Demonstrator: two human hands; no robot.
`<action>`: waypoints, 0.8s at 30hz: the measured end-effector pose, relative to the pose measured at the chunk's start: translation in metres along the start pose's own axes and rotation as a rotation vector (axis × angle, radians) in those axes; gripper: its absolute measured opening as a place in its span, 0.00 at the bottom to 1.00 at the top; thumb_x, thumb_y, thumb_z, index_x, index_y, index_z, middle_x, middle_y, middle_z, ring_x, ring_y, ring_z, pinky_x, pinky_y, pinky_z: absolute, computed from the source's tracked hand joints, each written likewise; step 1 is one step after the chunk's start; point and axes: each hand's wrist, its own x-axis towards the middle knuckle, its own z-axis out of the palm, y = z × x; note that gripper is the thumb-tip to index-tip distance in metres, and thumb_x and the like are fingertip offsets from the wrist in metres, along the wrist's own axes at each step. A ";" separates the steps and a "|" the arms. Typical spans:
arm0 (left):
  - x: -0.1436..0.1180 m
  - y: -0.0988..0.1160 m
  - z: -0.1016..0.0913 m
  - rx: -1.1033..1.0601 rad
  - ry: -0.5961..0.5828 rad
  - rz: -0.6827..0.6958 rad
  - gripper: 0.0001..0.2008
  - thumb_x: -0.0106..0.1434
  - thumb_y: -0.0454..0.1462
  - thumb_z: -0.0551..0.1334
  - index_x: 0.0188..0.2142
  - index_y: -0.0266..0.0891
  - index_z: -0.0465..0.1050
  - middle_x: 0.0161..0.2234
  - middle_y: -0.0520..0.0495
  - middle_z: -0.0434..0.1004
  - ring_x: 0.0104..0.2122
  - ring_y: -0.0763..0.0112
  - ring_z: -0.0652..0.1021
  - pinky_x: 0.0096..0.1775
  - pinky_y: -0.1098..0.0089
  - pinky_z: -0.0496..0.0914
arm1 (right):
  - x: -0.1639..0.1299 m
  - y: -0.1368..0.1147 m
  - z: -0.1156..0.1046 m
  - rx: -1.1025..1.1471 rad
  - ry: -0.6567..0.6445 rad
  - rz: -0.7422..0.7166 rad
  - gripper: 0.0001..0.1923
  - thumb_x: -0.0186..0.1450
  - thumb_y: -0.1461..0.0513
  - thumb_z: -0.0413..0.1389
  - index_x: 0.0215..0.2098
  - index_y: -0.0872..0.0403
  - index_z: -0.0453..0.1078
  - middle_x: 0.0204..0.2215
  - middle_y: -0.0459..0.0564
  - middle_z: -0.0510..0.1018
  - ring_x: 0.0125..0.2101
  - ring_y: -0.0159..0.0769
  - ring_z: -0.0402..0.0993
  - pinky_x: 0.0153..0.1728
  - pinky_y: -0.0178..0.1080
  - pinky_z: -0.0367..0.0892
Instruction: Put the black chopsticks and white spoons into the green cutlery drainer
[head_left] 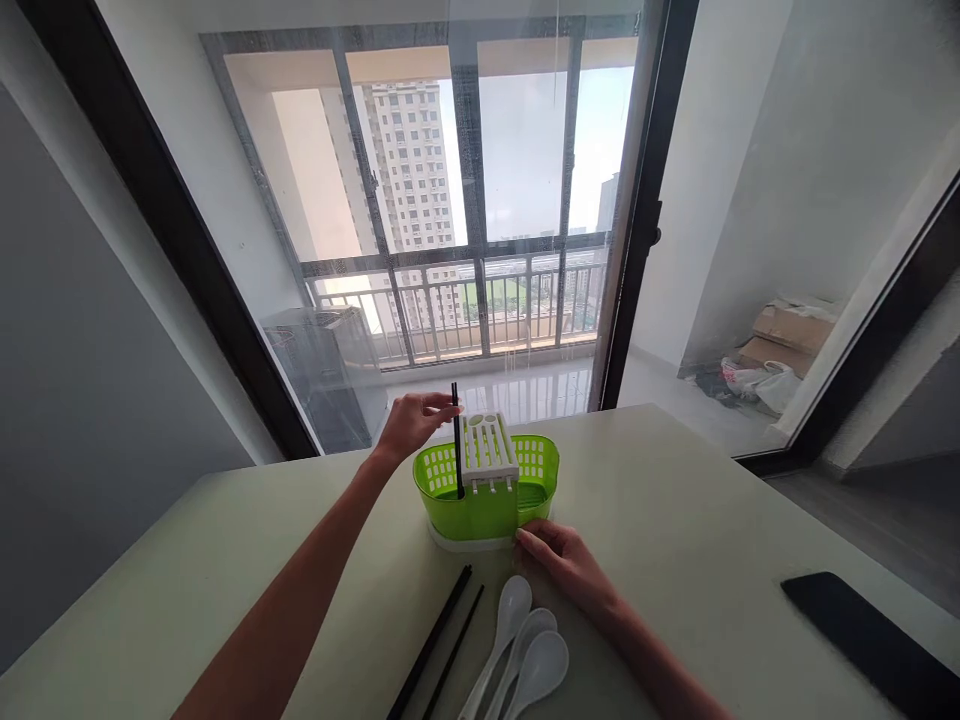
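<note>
1. The left hand (414, 420) pinched a thin, stiff black chopstick (457, 440) upright in the green plastic cutlery basket (487, 495) on the table (675, 520).
2. The right hand (562, 560), fingers flat, steadied the light basket's base.

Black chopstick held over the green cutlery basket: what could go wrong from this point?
1. The left hand pinches the black chopstick only near its top, so it may tilt and miss the white slotted insert.
2. The right hand steadies the green cutlery basket only at its base edge; a sideways push could slide it.
3. The right forearm lies close to the white spoons and could knock them.
</note>
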 end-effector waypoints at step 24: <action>-0.236 -0.005 0.008 0.559 -0.505 -0.469 0.16 0.67 0.49 0.54 0.42 0.42 0.73 0.40 0.45 0.81 0.39 0.62 0.80 0.38 0.67 0.68 | 0.000 0.006 -0.005 -0.037 0.118 0.070 0.28 0.64 0.38 0.56 0.23 0.51 0.65 0.21 0.42 0.65 0.25 0.33 0.58 0.28 0.37 0.55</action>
